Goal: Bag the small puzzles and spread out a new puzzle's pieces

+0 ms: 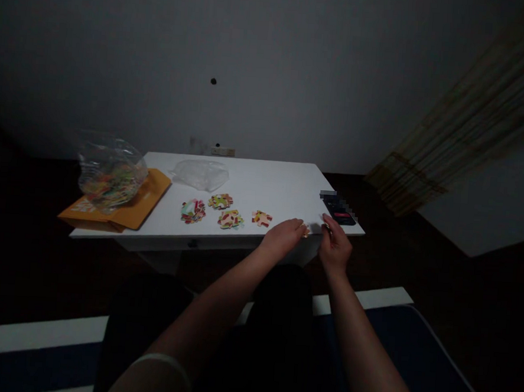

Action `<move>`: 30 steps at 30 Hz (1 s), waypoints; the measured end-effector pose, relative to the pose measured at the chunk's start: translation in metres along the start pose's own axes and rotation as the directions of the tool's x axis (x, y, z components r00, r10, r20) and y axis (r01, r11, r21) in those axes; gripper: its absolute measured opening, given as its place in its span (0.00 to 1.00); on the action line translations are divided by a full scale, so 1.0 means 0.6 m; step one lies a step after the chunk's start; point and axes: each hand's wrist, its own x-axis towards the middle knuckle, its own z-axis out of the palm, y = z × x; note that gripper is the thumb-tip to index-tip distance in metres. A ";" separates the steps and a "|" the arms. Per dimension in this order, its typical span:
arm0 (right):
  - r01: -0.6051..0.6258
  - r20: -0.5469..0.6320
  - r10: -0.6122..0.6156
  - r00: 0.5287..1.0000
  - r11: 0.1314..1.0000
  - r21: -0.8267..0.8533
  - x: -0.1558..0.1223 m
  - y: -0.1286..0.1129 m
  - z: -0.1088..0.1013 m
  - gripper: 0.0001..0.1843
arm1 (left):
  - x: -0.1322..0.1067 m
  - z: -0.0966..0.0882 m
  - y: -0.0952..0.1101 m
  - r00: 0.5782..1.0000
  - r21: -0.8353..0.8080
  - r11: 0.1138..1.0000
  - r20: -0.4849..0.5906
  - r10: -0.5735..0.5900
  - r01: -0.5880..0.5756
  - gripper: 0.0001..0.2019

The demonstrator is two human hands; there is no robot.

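My left hand rests at the front edge of the white table, its fingertips pinching a small puzzle piece. Just to its right, my right hand has its fingers curled near the same spot; whether it holds a piece I cannot tell. Several small clusters of joined colourful puzzle pieces lie on the table: one cluster nearest my left hand, further clusters to the left.
A clear plastic bag of loose puzzle pieces sits on an orange box at the table's left end. An empty clear bag lies at the back. A dark phone lies at the right edge. A curtain hangs at right.
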 end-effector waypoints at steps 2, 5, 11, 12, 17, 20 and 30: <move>0.088 0.205 -0.087 0.975 0.996 0.002 -0.003 0.000 0.012 0.21 | 0.000 0.003 0.003 0.999 -0.035 0.999 -0.026 -0.032 0.031 0.18; 0.162 0.432 -0.140 0.891 0.987 -0.014 -0.010 0.005 0.024 0.27 | 0.007 0.001 0.009 0.993 -0.082 0.992 -0.063 -0.098 0.093 0.18; 0.295 0.510 -0.220 0.831 0.953 -0.069 -0.020 0.019 0.034 0.32 | -0.006 -0.009 0.014 0.990 -0.079 0.993 -0.106 -0.093 0.085 0.25; 0.305 0.509 -0.225 0.831 0.949 -0.079 -0.021 0.019 0.036 0.31 | -0.019 -0.010 0.014 0.989 -0.070 0.994 -0.115 -0.096 0.088 0.26; 0.327 0.478 -0.233 0.847 0.937 -0.123 -0.019 0.004 0.043 0.24 | -0.132 -0.034 0.002 0.964 -0.033 0.992 -0.234 -0.128 0.123 0.25; 0.328 0.493 -0.217 0.843 0.933 -0.150 -0.008 -0.013 0.050 0.21 | -0.194 -0.066 -0.020 0.937 0.013 0.985 -0.311 -0.157 0.170 0.21; 0.441 0.661 -0.335 0.671 0.898 0.008 -0.005 -0.044 0.048 0.25 | -0.235 -0.098 -0.105 0.916 0.231 0.899 -0.247 -0.315 0.372 0.27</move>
